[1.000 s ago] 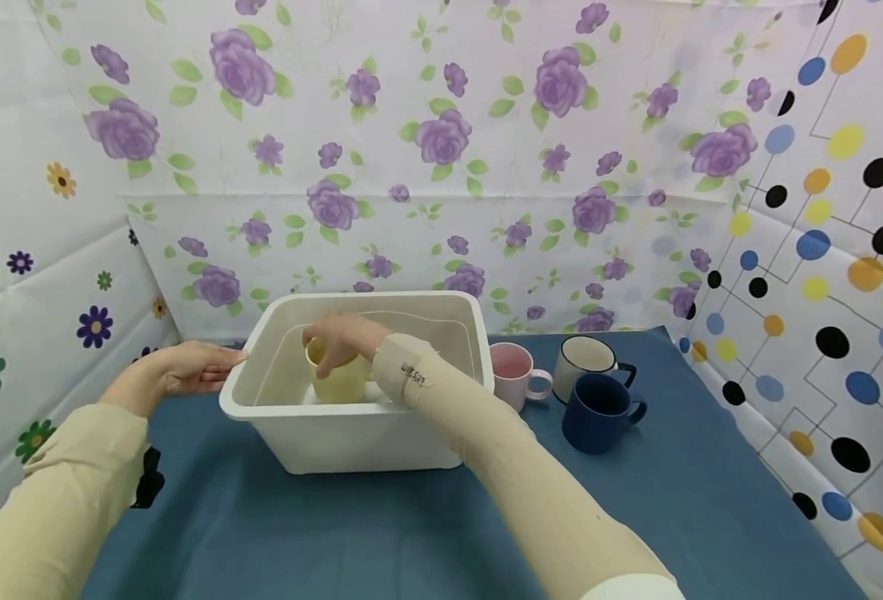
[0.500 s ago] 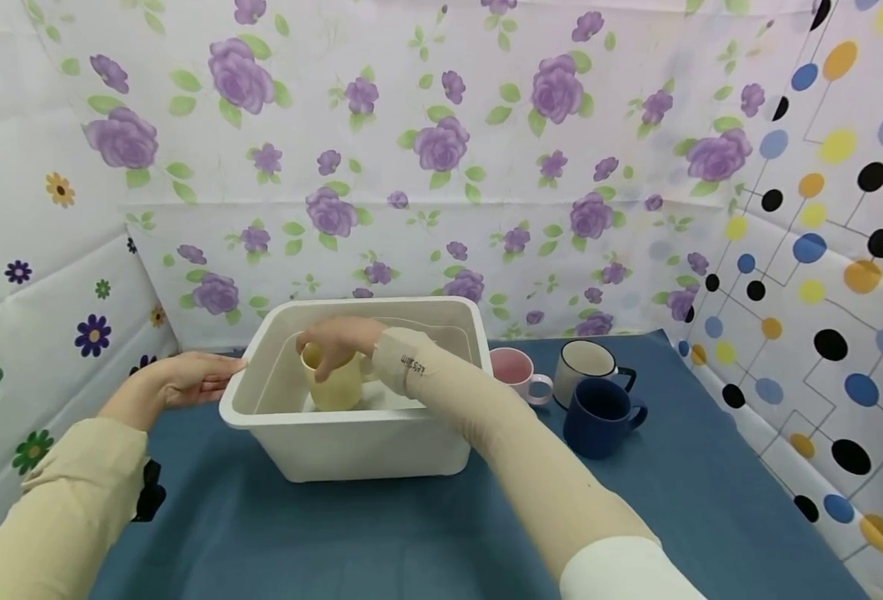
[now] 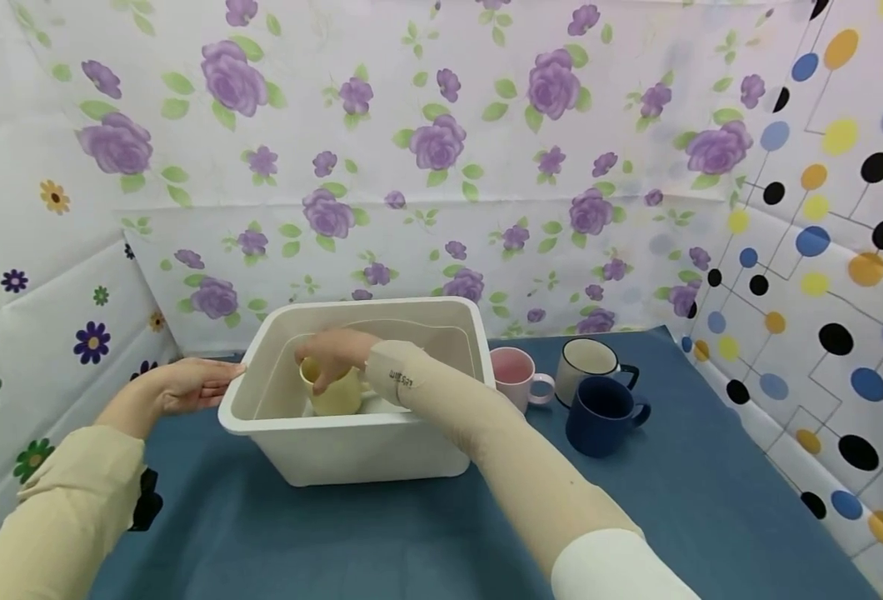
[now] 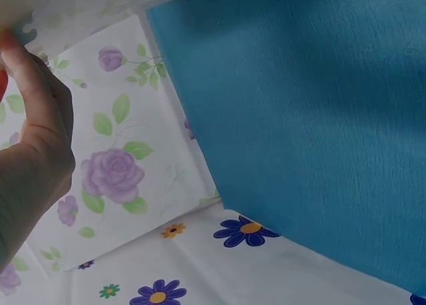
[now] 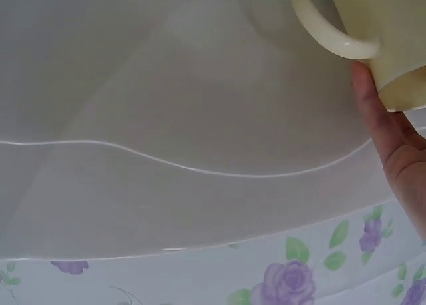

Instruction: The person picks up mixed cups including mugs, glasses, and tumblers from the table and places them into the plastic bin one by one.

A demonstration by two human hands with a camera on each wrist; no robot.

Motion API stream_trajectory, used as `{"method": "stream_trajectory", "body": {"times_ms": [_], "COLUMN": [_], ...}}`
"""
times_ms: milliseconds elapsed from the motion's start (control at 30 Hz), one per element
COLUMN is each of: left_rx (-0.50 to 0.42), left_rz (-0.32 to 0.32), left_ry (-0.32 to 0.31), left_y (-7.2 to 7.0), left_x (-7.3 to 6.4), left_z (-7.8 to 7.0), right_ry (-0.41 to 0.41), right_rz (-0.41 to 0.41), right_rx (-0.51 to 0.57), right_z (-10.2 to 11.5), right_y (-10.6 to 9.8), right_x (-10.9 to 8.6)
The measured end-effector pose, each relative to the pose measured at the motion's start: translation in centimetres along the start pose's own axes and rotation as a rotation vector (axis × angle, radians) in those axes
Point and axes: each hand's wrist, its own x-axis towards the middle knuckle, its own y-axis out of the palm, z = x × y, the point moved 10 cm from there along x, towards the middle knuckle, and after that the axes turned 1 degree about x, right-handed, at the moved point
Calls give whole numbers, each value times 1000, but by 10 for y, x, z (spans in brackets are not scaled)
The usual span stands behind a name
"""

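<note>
A pale yellow mug (image 3: 336, 397) stands inside a white plastic bin (image 3: 366, 450). My right hand (image 3: 334, 354) reaches down into the bin and grips the mug by its upper part; its far side is hidden by the hand. In the right wrist view the mug's handle (image 5: 333, 35) shows, with a finger against the mug near it. At the bin's left end, my left hand (image 3: 190, 385) holds the rim. The left wrist view has that hand (image 4: 43, 125) at the edge of the picture, fingers up against the bin's side.
Right of the bin stand a pink mug (image 3: 512, 371), a white mug with a dark rim (image 3: 572, 379) and a dark blue mug (image 3: 599, 425). They rest on a blue tablecloth (image 3: 321, 542). Floral sheets (image 3: 441, 208) hang behind.
The right hand and the yellow mug have shifted slightly left within the bin. The left hand stays at the rim. The whole head view has moved a little.
</note>
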Motion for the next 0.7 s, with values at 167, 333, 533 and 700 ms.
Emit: {"method": "stream_trajectory", "body": {"times_ms": [167, 333, 533, 700], "left_rx": [-19, -20, 12, 18], "left_rz": [5, -14, -21, -27], "left_ry": [13, 8, 7, 2], "left_y": [1, 0, 2, 1], "left_x": [0, -2, -2, -3], "left_z": [0, -1, -2, -2], "right_ry": [-2, -35, -41, -7], "right_rz": [14, 24, 37, 42], "right_rx": [-5, -6, -30, -12], "right_z": [-3, -2, -1, -1], "right_y": [7, 12, 14, 17], "right_x": [7, 15, 14, 12]}}
